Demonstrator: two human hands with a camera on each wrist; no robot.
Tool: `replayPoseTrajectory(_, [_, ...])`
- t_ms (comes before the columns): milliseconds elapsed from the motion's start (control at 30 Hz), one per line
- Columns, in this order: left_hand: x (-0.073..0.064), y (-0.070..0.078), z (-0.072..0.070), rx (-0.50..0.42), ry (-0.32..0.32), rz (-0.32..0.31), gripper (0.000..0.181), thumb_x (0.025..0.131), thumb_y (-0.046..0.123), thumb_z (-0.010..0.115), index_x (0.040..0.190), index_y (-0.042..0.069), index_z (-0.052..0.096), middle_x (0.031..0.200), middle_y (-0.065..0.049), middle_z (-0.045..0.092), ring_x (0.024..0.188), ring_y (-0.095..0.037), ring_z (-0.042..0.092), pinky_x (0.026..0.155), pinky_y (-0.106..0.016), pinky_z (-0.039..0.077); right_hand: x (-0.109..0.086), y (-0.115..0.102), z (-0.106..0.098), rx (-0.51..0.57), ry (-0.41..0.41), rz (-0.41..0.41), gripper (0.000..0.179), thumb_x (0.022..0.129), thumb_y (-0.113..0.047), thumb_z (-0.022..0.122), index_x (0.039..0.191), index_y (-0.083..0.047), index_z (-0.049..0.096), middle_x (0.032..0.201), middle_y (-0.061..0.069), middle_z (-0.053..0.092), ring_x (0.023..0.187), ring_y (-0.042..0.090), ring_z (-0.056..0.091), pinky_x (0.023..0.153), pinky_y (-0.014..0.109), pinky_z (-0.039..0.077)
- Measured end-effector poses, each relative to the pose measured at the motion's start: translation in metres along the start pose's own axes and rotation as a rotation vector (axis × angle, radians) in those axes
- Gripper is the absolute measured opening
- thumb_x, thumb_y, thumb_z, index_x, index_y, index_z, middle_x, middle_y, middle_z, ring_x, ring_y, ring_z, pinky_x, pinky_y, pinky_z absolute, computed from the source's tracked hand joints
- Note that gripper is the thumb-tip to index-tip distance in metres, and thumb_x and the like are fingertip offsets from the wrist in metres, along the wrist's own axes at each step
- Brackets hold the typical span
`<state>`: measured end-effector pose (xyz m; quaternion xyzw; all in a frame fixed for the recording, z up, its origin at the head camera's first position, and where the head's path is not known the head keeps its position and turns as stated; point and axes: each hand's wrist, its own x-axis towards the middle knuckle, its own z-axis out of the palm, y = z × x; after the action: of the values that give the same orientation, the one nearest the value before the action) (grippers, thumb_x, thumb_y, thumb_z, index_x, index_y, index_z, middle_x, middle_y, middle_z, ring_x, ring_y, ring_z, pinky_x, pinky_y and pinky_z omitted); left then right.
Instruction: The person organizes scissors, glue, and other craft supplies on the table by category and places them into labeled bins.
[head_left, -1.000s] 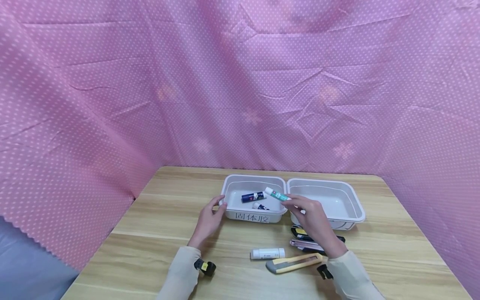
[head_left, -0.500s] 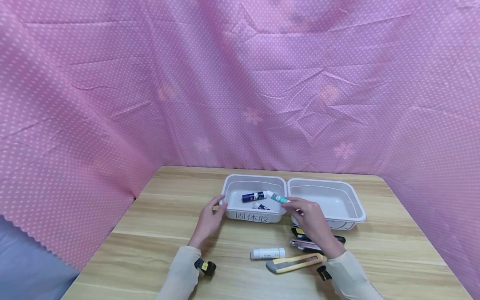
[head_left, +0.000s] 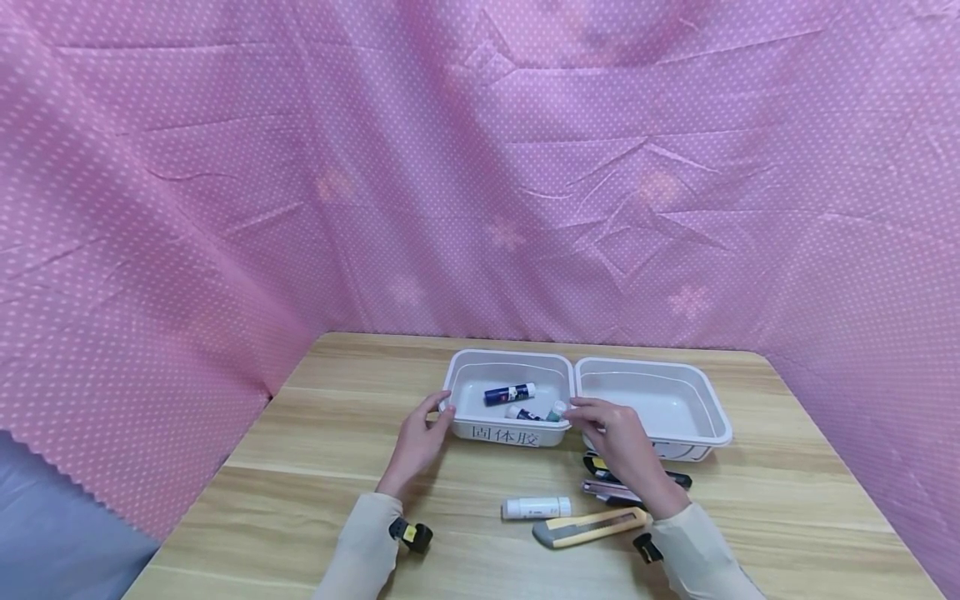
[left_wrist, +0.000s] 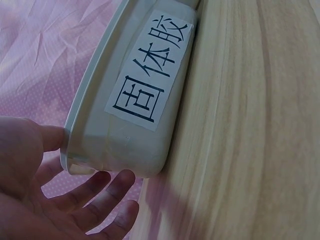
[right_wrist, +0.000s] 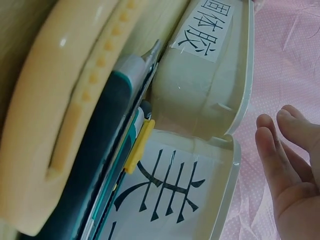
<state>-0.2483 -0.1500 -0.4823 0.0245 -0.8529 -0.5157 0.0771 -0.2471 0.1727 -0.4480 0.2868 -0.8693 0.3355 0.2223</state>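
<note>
My left hand (head_left: 415,442) holds the left front corner of a white plastic box (head_left: 510,353), thumb at the rim in the left wrist view. Inside lie two dark blue glue sticks (head_left: 507,394) and a green glue stick (head_left: 556,412) near the right front corner. My right hand (head_left: 618,429) hovers at that corner with fingers extended and thumb close to them, holding nothing; the right wrist view shows bare fingertips (right_wrist: 265,122). In front of the box, a white glue stick (head_left: 536,508) lies on the table.
A second white box (head_left: 651,362) stands right of the first, its inside bare. A yellow utility knife (head_left: 590,528) lies near the white glue stick. More cutters (head_left: 682,481) lie under my right forearm, partly hidden. A pink dotted cloth (head_left: 480,208) hangs behind the table.
The green glue stick, pinched in my right hand before, has been let go and now lies in the left box. My right fingers stay near the rim. My left hand has not moved.
</note>
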Motion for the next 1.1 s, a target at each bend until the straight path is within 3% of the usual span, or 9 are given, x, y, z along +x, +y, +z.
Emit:
replayPoseTrajectory(367, [-0.0005, 0.0010, -0.0012, 0.012, -0.010, -0.007, 0.046, 0.106, 0.032, 0.056, 0.149, 0.019, 0.053, 0.143, -0.021, 0.056, 0.106, -0.029, 0.067, 0.092, -0.044, 0.058, 0.0007, -0.0005, -0.0011, 0.016, -0.021, 0.000, 0.021, 0.085, 0.001, 0.079, 0.102, -0.011, 0.081, 0.114, 0.008, 0.077, 0.105, 0.027, 0.074, 0.087, 0.036, 0.061])
replayPoseTrajectory(600, [-0.0001, -0.0004, -0.0002, 0.016, -0.004, 0.000, 0.045, 0.106, 0.032, 0.057, 0.148, 0.018, 0.054, 0.141, -0.022, 0.057, 0.106, -0.030, 0.067, 0.091, -0.045, 0.058, 0.0017, -0.0019, -0.0041, 0.025, -0.070, -0.055, 0.022, 0.083, 0.003, 0.080, 0.101, -0.009, 0.081, 0.107, 0.006, 0.078, 0.096, 0.020, 0.075, 0.081, 0.031, 0.062])
replayPoseTrajectory(833, [0.0007, -0.0026, -0.0005, 0.009, -0.002, 0.025, 0.044, 0.106, 0.029, 0.057, 0.148, 0.015, 0.054, 0.140, -0.025, 0.057, 0.103, -0.031, 0.069, 0.089, -0.044, 0.059, -0.0001, -0.0084, -0.0076, 0.138, -0.340, -0.028, 0.025, 0.089, -0.017, 0.079, 0.113, -0.012, 0.076, 0.101, 0.001, 0.077, 0.078, 0.001, 0.066, 0.071, 0.020, 0.058])
replayPoseTrajectory(1100, [0.0002, -0.0019, -0.0008, 0.016, 0.003, 0.035, 0.044, 0.106, 0.028, 0.057, 0.147, 0.015, 0.055, 0.138, -0.025, 0.059, 0.101, -0.030, 0.069, 0.088, -0.044, 0.059, -0.0056, -0.0083, -0.0046, 0.150, -0.617, 0.040, 0.029, 0.090, -0.032, 0.079, 0.115, -0.016, 0.077, 0.109, 0.000, 0.077, 0.078, 0.001, 0.065, 0.068, 0.023, 0.055])
